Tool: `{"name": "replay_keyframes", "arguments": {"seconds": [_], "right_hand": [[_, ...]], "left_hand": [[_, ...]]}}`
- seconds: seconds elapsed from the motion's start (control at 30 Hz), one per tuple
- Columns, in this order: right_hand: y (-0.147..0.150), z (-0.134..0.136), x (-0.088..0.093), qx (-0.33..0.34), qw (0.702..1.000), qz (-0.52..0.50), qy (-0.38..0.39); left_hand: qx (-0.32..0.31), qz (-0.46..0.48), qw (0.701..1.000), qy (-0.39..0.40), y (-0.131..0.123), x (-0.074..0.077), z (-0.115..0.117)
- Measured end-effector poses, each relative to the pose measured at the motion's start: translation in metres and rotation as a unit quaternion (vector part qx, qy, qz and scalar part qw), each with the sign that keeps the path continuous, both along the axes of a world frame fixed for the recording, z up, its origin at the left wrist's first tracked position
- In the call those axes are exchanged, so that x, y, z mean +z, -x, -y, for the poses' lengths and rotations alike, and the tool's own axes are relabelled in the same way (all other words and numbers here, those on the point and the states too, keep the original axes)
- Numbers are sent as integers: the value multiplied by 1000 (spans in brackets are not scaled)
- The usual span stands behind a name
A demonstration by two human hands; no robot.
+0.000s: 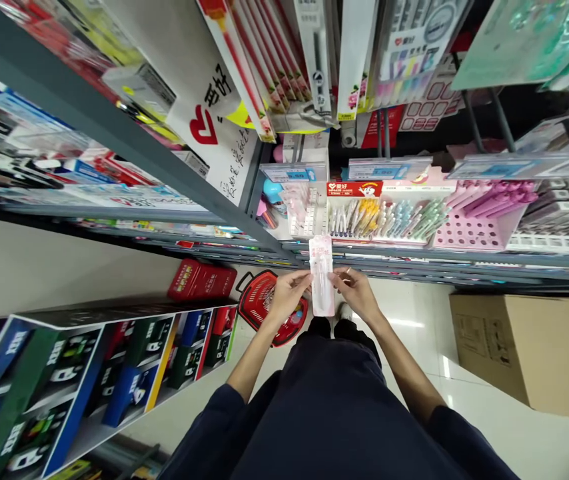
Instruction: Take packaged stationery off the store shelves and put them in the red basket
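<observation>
Blister pack (pixel 321 287), pink and white, is pinched at its side edges by left hand (pixel 287 295) and right hand (pixel 358 291) in front of a stationery shelf (pixel 414 257), apparently under inspection, the next move seemingly calling for a light, level hold.

Through the head camera I make this out as a shop, in what looks like its stationery section. I see grey shelving (pixel 164 157) with price tags (pixel 293 173) on its hooks, hanging packets (pixel 284 60) of goods, and display boxes of pens (pixel 354 219). On the tiled floor (pixel 414 313) I have a red shopping basket (pixel 253 303), a branded display stand (pixel 77 400) and a cardboard carton (pixel 494 340).
</observation>
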State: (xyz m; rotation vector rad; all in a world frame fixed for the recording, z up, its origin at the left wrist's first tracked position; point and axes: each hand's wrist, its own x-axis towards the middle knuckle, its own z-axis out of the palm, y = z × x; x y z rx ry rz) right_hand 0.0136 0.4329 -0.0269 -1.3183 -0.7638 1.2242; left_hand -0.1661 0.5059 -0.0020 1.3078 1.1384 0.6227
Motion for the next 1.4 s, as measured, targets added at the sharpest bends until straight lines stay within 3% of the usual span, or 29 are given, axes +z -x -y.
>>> {"name": "replay_keyframes", "arguments": {"seconds": [0.2,0.6,0.8,0.93,1.1,1.27,1.4], "right_hand": [[-5,-19,6,-4,999,-27,-20],[-18,-37,22,61,996,58,-26],[-28,-59,33,61,995,76,-36],[-36,-84,45,99,985,130,-45],[-43,-124,54,98,969,212,-75],[-51,-148,52,71,941,315,-103],[-56,-153,54,59,950,294,-89]], "left_hand": [[-25,-13,999,-22,0,7,-13],[-51,-20,996,-68,3,10,-24],[-90,-25,990,-110,7,9,-38],[-73,-28,985,-156,-1,1,-64],[-10,-46,971,-234,-27,-5,-115],[-26,-99,943,-317,-43,7,-143],[-42,-122,929,-347,-46,19,-148]]}}
